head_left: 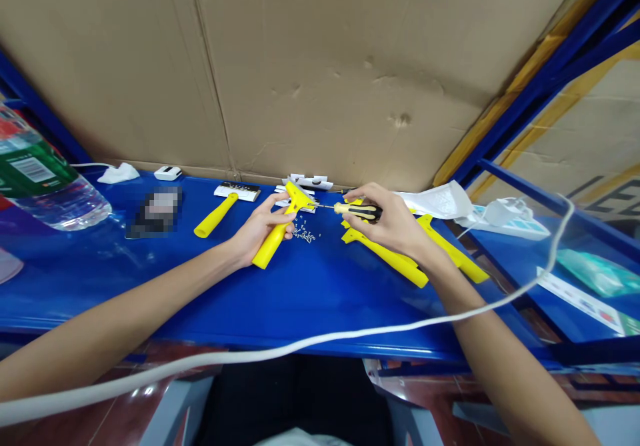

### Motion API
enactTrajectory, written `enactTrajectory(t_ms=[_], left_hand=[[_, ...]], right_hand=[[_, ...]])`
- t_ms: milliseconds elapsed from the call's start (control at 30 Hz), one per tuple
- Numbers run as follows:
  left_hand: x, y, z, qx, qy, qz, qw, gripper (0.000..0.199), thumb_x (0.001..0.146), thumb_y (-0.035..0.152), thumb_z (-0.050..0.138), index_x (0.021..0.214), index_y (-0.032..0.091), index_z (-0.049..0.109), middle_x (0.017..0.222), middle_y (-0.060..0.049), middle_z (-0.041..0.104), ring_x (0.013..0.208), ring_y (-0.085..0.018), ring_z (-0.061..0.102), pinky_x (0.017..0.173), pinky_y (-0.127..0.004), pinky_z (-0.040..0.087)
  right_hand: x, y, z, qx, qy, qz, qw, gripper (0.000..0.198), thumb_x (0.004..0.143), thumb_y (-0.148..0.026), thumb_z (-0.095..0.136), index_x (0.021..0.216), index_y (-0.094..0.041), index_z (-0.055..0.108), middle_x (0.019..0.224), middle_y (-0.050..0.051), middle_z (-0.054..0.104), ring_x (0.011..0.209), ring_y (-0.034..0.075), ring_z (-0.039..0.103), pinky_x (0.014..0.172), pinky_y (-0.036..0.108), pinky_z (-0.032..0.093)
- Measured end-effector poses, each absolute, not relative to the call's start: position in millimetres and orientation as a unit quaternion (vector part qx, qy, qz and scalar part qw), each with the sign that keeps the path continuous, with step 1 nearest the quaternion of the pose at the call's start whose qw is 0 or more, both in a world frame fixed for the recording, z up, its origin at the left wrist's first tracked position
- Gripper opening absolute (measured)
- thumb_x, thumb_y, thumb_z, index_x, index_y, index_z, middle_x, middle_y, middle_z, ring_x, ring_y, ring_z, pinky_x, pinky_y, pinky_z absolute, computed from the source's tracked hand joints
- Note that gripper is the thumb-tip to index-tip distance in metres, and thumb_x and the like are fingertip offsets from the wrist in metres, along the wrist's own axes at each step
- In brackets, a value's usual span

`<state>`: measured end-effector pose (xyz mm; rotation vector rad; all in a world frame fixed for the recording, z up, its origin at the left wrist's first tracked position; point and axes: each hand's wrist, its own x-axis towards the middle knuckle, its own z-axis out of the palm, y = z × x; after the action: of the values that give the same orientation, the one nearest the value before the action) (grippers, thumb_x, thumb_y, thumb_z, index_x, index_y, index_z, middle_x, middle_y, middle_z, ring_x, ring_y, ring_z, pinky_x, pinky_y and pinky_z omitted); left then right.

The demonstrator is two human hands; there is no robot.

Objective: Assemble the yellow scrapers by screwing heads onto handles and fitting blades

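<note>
My left hand (257,231) is wrapped around a yellow scraper (271,245), its head tilted up and away from me. Closed on the handle of a black-and-cream screwdriver (358,211) is my right hand (393,223). The screwdriver lies nearly level, its shaft pointing left with the tip at the scraper's head; whether it sits in a screw is too small to tell. Small loose screws (305,234) are scattered on the blue surface just below the tip. Under and beside my right hand lie several yellow scraper handles (400,265).
Another yellow scraper with a wide blade (216,217) lies to the left. Beyond it are a blurred dark packet (155,214) and a large plastic bottle (55,183). A white cable (320,341) crosses in front of my arms. Cardboard (320,73) walls the back.
</note>
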<state>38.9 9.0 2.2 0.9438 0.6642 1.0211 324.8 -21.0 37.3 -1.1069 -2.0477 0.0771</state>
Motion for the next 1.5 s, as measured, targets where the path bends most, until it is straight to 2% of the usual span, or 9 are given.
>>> enactTrajectory(t_ms=[167, 367, 433, 567, 633, 900, 1067, 1367, 1500], left_hand=[[39.1, 9.1, 1.8, 0.423, 0.303, 0.469, 0.714, 0.056, 0.08, 0.006, 0.084, 0.127, 0.024, 0.059, 0.101, -0.003, 0.066, 0.062, -0.01, 0.062, 0.057, -0.025, 0.051], [39.9, 7.2, 3.0, 0.434, 0.286, 0.456, 0.722, 0.057, 0.078, 0.006, 0.083, 0.125, 0.025, 0.057, 0.096, -0.001, 0.064, 0.062, -0.011, 0.061, 0.058, -0.025, 0.05], [39.6, 7.8, 2.6, 0.431, 0.285, 0.461, 0.722, 0.059, 0.078, 0.005, 0.083, 0.126, 0.025, 0.057, 0.1, -0.002, 0.066, 0.062, -0.01, 0.061, 0.058, -0.024, 0.05], [38.9, 9.7, 1.3, 0.417, 0.288, 0.468, 0.724, 0.058, 0.079, 0.005, 0.083, 0.127, 0.025, 0.057, 0.105, -0.003, 0.066, 0.062, -0.009, 0.061, 0.057, -0.024, 0.05], [38.7, 9.9, 1.0, 0.415, 0.288, 0.467, 0.726, 0.058, 0.079, 0.005, 0.082, 0.127, 0.025, 0.057, 0.103, -0.003, 0.066, 0.062, -0.01, 0.06, 0.056, -0.024, 0.05], [38.7, 8.6, -0.5, 0.421, 0.282, 0.464, 0.726, 0.058, 0.079, 0.006, 0.084, 0.127, 0.026, 0.058, 0.098, -0.002, 0.066, 0.062, -0.01, 0.061, 0.058, -0.024, 0.05], [38.8, 9.6, -0.9, 0.421, 0.288, 0.461, 0.726, 0.057, 0.079, 0.006, 0.083, 0.126, 0.025, 0.057, 0.101, -0.002, 0.065, 0.061, -0.009, 0.06, 0.057, -0.023, 0.05], [38.2, 8.1, 1.2, 0.429, 0.283, 0.463, 0.722, 0.058, 0.078, 0.006, 0.084, 0.126, 0.025, 0.057, 0.103, -0.002, 0.065, 0.06, -0.008, 0.059, 0.056, -0.024, 0.05], [37.5, 8.5, 0.9, 0.426, 0.27, 0.468, 0.726, 0.057, 0.078, 0.005, 0.084, 0.124, 0.025, 0.058, 0.103, -0.002, 0.066, 0.059, -0.008, 0.058, 0.057, -0.024, 0.049]], right_hand=[[325.3, -22.4, 39.0, -0.43, -0.779, 0.086, 0.448, 0.04, 0.093, -0.044, 0.085, 0.126, -0.026, 0.072, 0.114, 0.007, 0.084, 0.106, 0.03, 0.082, 0.094, 0.046, 0.065], [322.4, -22.4, 39.3, -0.473, -0.719, 0.03, 0.508, 0.048, 0.093, -0.061, 0.085, 0.125, -0.027, 0.074, 0.102, 0.007, 0.084, 0.087, 0.028, 0.08, 0.07, 0.04, 0.063], [322.6, -20.9, 37.5, -0.47, -0.721, 0.023, 0.508, 0.045, 0.096, -0.059, 0.082, 0.126, -0.027, 0.072, 0.105, 0.007, 0.083, 0.088, 0.026, 0.079, 0.075, 0.04, 0.063], [320.6, -19.5, 34.0, -0.403, -0.743, 0.093, 0.527, 0.049, 0.1, -0.055, 0.079, 0.136, -0.028, 0.061, 0.131, 0.011, 0.079, 0.121, 0.028, 0.078, 0.1, 0.044, 0.064], [318.1, -19.7, 32.8, -0.378, -0.741, 0.131, 0.54, 0.047, 0.1, -0.054, 0.079, 0.134, -0.028, 0.059, 0.136, 0.012, 0.078, 0.126, 0.028, 0.077, 0.105, 0.045, 0.064], [311.9, -20.5, 30.4, -0.419, -0.715, 0.078, 0.554, 0.036, 0.1, -0.057, 0.078, 0.117, -0.028, 0.065, 0.11, 0.007, 0.084, 0.106, 0.027, 0.082, 0.096, 0.044, 0.066], [308.0, -25.6, 32.3, -0.379, -0.731, 0.118, 0.555, 0.042, 0.1, -0.055, 0.078, 0.127, -0.029, 0.059, 0.129, 0.01, 0.08, 0.12, 0.026, 0.078, 0.107, 0.045, 0.063], [312.3, -22.5, 30.7, -0.418, -0.714, 0.07, 0.558, 0.032, 0.1, -0.055, 0.079, 0.115, -0.029, 0.067, 0.111, 0.006, 0.084, 0.109, 0.027, 0.082, 0.098, 0.045, 0.066], [312.3, -23.8, 31.2, -0.388, -0.726, 0.096, 0.559, 0.039, 0.103, -0.056, 0.075, 0.128, -0.03, 0.061, 0.127, 0.009, 0.08, 0.12, 0.027, 0.079, 0.105, 0.047, 0.065]])
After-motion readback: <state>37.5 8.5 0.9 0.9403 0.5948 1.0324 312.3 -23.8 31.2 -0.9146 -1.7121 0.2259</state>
